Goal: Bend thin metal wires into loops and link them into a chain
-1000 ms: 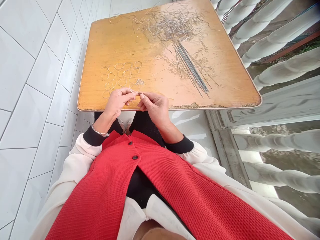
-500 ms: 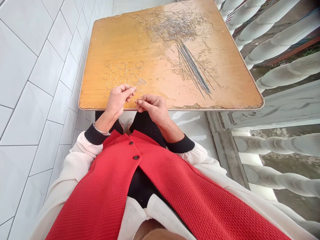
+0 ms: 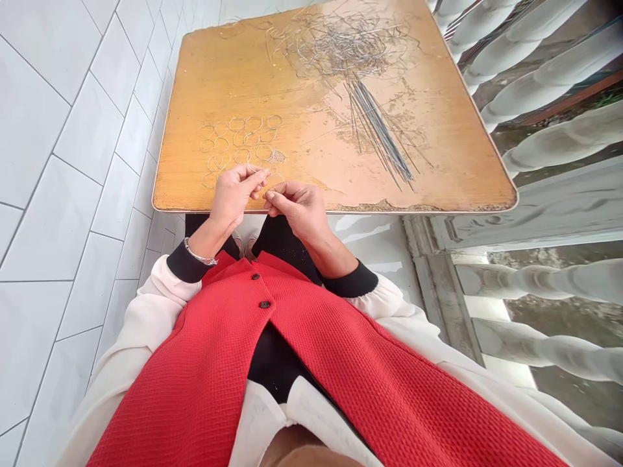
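Worn here are a textured red vest (image 3: 195, 370) with dark buttons (image 3: 264, 304), black trousers (image 3: 285, 241), white sleeves (image 3: 150, 308) with black cuffs (image 3: 348, 280), and a silvery bracelet (image 3: 198, 258) just behind the left hand (image 3: 230, 200).

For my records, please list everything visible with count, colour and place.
table: one, orange and pinkish, ahead
wire rings: over ten, silvery, table's near left
small pile: one, greyish, beside rings
wire heap: one, grey, table's far side
wire bundle: one, grey, table's right
thin wire: one, pale, above table's near edge
wall: one, white tiles, left
balusters: several, white, right
floor: one, pale, underneath
garment: one, red, foreground
buttons: two, dark, on garment
sleeves: two, white, beside garment
trousers: one pair, black, below table
bracelet: one, silvery, left wrist
left hand: one, pinching thin wire
right hand: one, likewise
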Demonstrator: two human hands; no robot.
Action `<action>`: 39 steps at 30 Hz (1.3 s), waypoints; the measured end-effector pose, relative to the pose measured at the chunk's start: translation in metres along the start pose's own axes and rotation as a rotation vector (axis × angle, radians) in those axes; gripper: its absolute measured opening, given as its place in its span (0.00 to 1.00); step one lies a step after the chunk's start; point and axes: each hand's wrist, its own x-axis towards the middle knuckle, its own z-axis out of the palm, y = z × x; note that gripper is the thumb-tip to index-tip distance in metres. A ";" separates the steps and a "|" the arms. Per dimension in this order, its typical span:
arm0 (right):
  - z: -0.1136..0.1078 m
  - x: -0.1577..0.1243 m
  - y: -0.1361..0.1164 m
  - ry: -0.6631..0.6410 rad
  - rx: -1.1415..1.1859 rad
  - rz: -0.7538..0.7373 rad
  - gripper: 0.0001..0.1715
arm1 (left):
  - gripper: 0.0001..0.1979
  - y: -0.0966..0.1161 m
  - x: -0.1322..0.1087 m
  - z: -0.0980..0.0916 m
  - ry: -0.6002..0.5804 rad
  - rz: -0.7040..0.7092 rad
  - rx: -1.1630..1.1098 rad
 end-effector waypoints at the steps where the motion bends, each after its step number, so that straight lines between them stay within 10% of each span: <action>1: -0.001 0.000 0.000 -0.021 -0.007 -0.007 0.25 | 0.14 -0.001 0.000 0.000 0.000 -0.009 -0.014; 8: -0.010 0.002 -0.001 -0.103 0.041 0.097 0.28 | 0.12 0.001 0.004 -0.011 -0.101 -0.064 0.024; 20: -0.013 0.004 -0.005 0.156 -0.123 -0.036 0.21 | 0.04 -0.005 0.003 -0.021 -0.241 -0.071 0.103; 31: -0.026 0.023 -0.015 0.050 -0.136 -0.035 0.32 | 0.04 -0.003 0.001 -0.021 -0.217 0.050 0.365; 39: -0.030 0.045 -0.027 -0.141 -0.294 -0.078 0.20 | 0.06 -0.004 -0.009 -0.018 -0.300 0.048 0.409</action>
